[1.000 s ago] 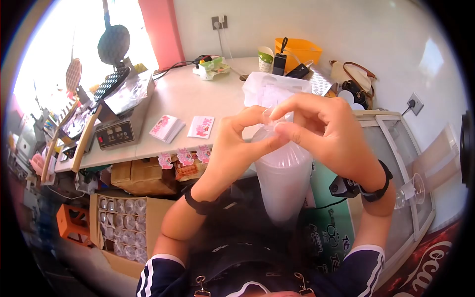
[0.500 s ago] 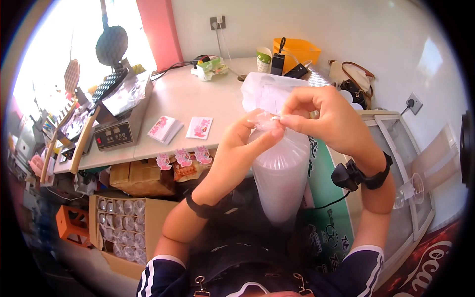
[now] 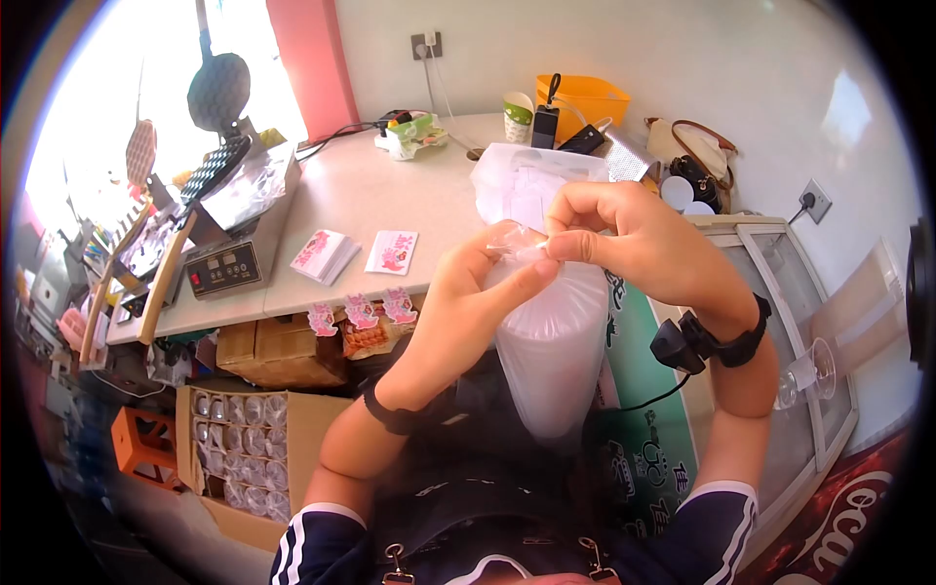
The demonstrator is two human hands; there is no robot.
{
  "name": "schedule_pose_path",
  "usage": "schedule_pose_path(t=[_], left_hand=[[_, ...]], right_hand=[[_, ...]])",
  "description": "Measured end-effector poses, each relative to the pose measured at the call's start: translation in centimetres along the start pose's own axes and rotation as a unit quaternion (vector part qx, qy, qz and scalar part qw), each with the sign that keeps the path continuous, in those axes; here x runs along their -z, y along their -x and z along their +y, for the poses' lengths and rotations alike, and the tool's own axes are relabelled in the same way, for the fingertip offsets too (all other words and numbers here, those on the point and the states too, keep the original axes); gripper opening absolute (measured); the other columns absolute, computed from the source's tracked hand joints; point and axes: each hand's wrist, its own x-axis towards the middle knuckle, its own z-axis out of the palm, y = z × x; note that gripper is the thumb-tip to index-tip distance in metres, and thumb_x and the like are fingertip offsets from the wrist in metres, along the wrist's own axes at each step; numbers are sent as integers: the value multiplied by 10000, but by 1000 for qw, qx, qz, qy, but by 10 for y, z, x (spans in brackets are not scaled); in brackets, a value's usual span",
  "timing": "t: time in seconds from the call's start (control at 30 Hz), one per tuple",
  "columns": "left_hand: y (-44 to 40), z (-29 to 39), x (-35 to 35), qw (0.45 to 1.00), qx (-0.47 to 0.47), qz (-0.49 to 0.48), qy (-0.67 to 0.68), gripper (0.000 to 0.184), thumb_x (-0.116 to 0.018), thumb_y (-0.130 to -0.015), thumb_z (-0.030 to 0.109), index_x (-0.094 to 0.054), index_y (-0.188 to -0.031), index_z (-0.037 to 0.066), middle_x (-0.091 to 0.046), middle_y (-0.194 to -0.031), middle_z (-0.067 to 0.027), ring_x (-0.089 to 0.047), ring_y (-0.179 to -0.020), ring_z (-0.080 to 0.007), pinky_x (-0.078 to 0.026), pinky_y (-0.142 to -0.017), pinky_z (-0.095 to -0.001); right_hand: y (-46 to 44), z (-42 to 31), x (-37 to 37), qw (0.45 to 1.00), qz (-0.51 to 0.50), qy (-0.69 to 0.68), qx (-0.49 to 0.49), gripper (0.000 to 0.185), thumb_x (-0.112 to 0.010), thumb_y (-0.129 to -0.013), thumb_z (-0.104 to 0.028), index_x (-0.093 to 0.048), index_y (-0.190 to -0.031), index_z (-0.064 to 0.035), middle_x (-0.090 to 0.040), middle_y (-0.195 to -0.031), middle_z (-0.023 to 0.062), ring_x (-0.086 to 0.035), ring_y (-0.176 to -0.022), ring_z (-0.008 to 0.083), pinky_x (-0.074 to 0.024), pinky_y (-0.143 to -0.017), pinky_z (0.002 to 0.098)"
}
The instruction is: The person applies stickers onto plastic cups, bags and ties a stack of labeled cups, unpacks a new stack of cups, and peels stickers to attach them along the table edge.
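Note:
A tall, clear plastic bag (image 3: 552,366) with whitish contents hangs upright in front of my body, its top gathered. My left hand (image 3: 476,302) pinches the gathered neck between thumb and fingers. From the right, my right hand (image 3: 634,226) pinches the same neck, thumb against forefinger, so both sets of fingertips nearly meet. What exactly lies between the right fingertips is too small to make out beyond the bag's plastic. Just behind the hands, a white translucent plastic bag (image 3: 502,180) lies on the counter (image 3: 390,195).
Two stacks of printed cards, one the thicker stack (image 3: 327,255), lie on the counter. Waffle irons (image 3: 219,93) stand at the left. At the back are a yellow bin (image 3: 590,97) and a paper cup (image 3: 518,119). A carton of wrapped cups (image 3: 242,448) sits low at left.
My right hand has shifted slightly left and down, its fingertips closer to the left thumb. The bag stays in both hands.

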Motion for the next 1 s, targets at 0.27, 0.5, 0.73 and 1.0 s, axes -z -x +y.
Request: schedule_pose_path(t=[0.27, 0.5, 0.73, 1.0], left_hand=[[2, 3, -2, 1000, 0, 0, 21, 194, -669, -915, 158, -644, -1021, -3, -649, -944, -5, -561, -881, -54, -453, -779, -225], [1, 9, 0, 1000, 28, -10, 3, 168, -690, -897, 150, -673, -976, 4, -664, -941, -10, -581, -855, -68, -473, -771, -237], [-3, 14, -5, 992, 44, -69, -92, 213, -720, -835, 39, -653, -1033, -4, -651, -1020, -24, -596, -935, -85, -469, -792, -220], [-3, 7, -11, 994, -14, -74, -76, 257, -721, -854, 182, -672, -1004, -21, -658, -986, -53, -573, -947, -110, -454, -858, -274]], right_hand=[[6, -4, 3, 1000, -28, 9, 11, 217, -620, -938, -201, -568, -851, -9, -504, -707, -8, -446, -684, 80, -378, -624, 254], [5, -10, -2, 978, 23, 114, 171, 139, -605, -896, -137, -633, -986, -36, -563, -883, 56, -517, -857, 200, -424, -775, 321], [3, -4, 8, 927, -82, 167, 325, 228, -641, -802, -75, -736, -1010, -72, -639, -979, 68, -546, -1011, 263, -429, -918, 362], [4, 1, 29, 957, -67, 106, 262, 262, -624, -748, 80, -735, -953, -42, -649, -894, 64, -600, -796, 186, -506, -677, 276]])
